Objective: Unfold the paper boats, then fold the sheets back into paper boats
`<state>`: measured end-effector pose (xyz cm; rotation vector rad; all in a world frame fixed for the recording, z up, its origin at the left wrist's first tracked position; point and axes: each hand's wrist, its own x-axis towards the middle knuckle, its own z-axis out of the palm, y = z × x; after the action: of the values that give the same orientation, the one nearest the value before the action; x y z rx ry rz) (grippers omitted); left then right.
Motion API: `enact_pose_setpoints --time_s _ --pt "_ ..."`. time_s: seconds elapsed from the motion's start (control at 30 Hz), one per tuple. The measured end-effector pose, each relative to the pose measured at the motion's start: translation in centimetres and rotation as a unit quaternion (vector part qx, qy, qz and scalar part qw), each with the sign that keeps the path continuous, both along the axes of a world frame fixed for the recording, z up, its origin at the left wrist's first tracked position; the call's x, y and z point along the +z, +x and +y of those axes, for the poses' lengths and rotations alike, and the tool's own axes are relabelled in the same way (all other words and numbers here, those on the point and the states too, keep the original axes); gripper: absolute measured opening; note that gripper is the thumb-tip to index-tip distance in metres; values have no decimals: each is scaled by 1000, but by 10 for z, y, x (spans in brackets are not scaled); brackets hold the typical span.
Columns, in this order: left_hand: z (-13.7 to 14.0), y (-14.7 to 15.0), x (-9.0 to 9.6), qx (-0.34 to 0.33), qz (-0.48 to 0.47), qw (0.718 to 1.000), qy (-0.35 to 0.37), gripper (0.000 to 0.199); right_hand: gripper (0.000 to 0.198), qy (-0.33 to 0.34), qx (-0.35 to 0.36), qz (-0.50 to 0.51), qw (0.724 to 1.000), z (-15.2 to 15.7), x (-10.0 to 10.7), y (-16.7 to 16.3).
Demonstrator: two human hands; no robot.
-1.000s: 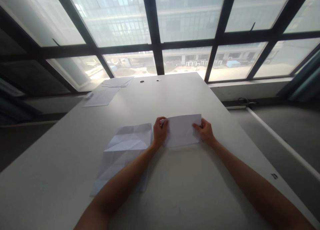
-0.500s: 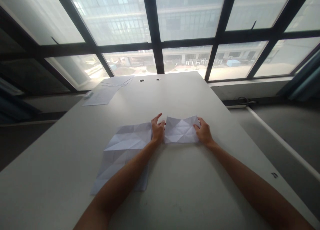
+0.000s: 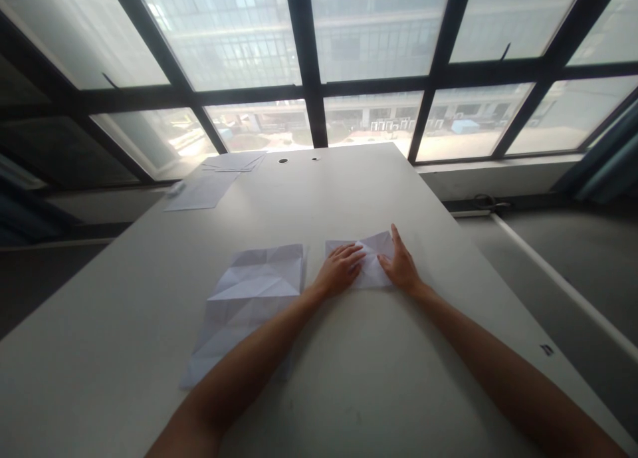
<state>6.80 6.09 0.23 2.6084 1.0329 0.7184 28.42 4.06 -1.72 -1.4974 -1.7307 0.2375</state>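
A folded, creased sheet of white paper [image 3: 371, 272] lies on the table under both my hands. My left hand [image 3: 341, 268] rests flat across its left half, fingers stretched to the right and hiding part of the folds. At the right end, my right hand [image 3: 403, 265] touches the paper with its thumb on top and the other fingers extended upward along the right edge. Left of it lies a larger sheet of creased white paper [image 3: 264, 275], partly covered by my left forearm.
Several flat sheets of paper [image 3: 204, 192] lie at the far left of the white table [image 3: 349, 378], with a small whitish item [image 3: 176, 189] beside them. Two round holes sit near the far edge. Large windows [image 3: 369, 32] stand behind. A dark mark [image 3: 547, 349] is at the right edge.
My left hand has moved right, from beside the small folded paper onto it, and now lies flat. My right hand's fingers have straightened, and the paper looks pressed flatter.
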Motion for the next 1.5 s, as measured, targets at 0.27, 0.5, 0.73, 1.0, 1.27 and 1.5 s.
enact_pose_setpoints --time_s 0.27,0.5,0.73,1.0,1.27,1.5 --pt "-5 -2 -2 10 139 990 -17 52 59 2 -12 -174 985 -15 15 -13" --pt "-8 2 2 -9 170 985 7 54 58 -82 132 -257 954 -14 4 -26" --pt "-8 2 1 11 188 982 13 53 62 -125 72 -283 948 -7 -1 -21" --pt "-8 1 1 25 199 980 1 54 59 -138 7 -293 946 -4 -1 -16" --pt "-5 0 -2 30 191 981 0 55 59 -137 -3 -284 949 -2 -1 -12" --pt "-10 3 4 61 159 985 15 53 57 -118 17 -286 951 -5 -3 -12"
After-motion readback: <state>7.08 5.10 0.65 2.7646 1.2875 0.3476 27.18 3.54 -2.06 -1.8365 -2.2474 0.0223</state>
